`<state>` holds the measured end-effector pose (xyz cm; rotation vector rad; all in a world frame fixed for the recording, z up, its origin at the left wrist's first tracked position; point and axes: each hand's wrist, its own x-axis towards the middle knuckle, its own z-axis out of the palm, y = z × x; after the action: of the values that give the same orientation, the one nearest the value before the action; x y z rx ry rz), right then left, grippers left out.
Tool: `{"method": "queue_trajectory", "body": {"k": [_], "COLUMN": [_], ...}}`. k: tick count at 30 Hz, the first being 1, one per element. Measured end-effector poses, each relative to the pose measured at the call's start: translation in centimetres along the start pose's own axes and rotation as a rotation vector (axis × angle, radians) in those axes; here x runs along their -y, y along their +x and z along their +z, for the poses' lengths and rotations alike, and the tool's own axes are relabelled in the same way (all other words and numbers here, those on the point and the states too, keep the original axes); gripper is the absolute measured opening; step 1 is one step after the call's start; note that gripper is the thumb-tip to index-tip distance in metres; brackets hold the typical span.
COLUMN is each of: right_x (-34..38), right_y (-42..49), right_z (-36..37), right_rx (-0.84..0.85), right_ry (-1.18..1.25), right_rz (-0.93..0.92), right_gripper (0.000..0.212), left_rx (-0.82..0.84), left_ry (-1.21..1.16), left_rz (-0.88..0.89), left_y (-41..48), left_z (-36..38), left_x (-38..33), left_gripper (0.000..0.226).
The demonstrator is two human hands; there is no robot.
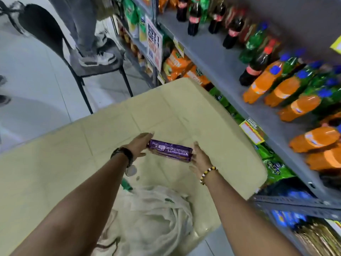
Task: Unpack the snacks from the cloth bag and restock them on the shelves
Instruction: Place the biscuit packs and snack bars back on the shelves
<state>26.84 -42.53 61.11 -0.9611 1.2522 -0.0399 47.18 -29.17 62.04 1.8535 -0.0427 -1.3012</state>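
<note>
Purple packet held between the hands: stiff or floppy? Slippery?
The purple packet is probably stiff: it spans straight between the left hand and right hand without sagging. It is likely light, since contact at its ends alone carries it. The shiny wrapper may be slippery.

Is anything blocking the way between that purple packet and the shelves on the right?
Nothing visible does. The purple packet is held between the left hand and right hand above the cream table, with open air towards the shelf; only the bottles crowd it.

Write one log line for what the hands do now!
left hand, right hand: holding purple rectangular snack packet between them | below: cream table | white cloth bag: on table
</note>
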Motion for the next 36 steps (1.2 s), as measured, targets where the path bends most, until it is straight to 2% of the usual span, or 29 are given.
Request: {"method": "queue_trajectory", "body": {"k": [2, 5, 7, 14, 16, 21, 24, 28, 33, 36], "right_x": [-0.9, -2.3, -2.7, -1.4, -0.3, 1.5, 0.2, -3.8, -10.2, -13.6], "right_y": [0.7, 1.4, 1.4, -2.8, -5.3, -15.5, -23.9, -35.2, -50.3, -57.8], "right_z": [0.7, 1.4, 1.7, -1.4, -2.8, -10.7, -18.2, -28.6, -41.4, -47.8], "right_rx": [-0.017, -0.057, -0.095, -0.172, -0.198, -0.301, -0.414, -0.587, -0.87, -0.986], "right_ry": [0.029, -0.181, -0.182, -0.128, -0.125, -0.062, -0.028, -0.025, -0.018, 0.039], "right_rz": [0.032, -0.087, -0.138, -0.243, -0.294, -0.395, -0.476, -0.579, -0.648, -0.659], "right_gripper": [0.045, 0.031, 0.023, 0.038, 0.04, 0.053, 0.064, 0.082, 0.093, 0.088], "left_rx": [0.047, 0.074, 0.049, -0.022, -0.044, -0.038, 0.03, 0.177, 0.45, 0.554], "left_ry": [-0.018, -0.085, -0.13, 0.012, 0.033, 0.079, 0.126, 0.199, 0.243, 0.311], "left_rz": [-0.029, 0.006, 0.052, 0.239, 0.299, 0.469, 0.591, 0.698, 0.771, 0.818], "left_y": [0.7, 1.3, 1.3, -4.0, -6.7, -16.8, -25.0, -35.1, -46.9, -53.2], "left_z": [0.5, 1.3, 1.8, 3.1, 3.9, 10.5, 17.0, 26.7, 41.0, 48.9], "left_x": [0.9, 2.9, 3.9, 1.1, -0.3, -3.8, -4.4, -3.7, -1.8, -1.0], "left_gripper": [0.035, 0.025, 0.025, 0.056, 0.058, 0.051, 0.045, 0.027, 0.035, 0.042]}}
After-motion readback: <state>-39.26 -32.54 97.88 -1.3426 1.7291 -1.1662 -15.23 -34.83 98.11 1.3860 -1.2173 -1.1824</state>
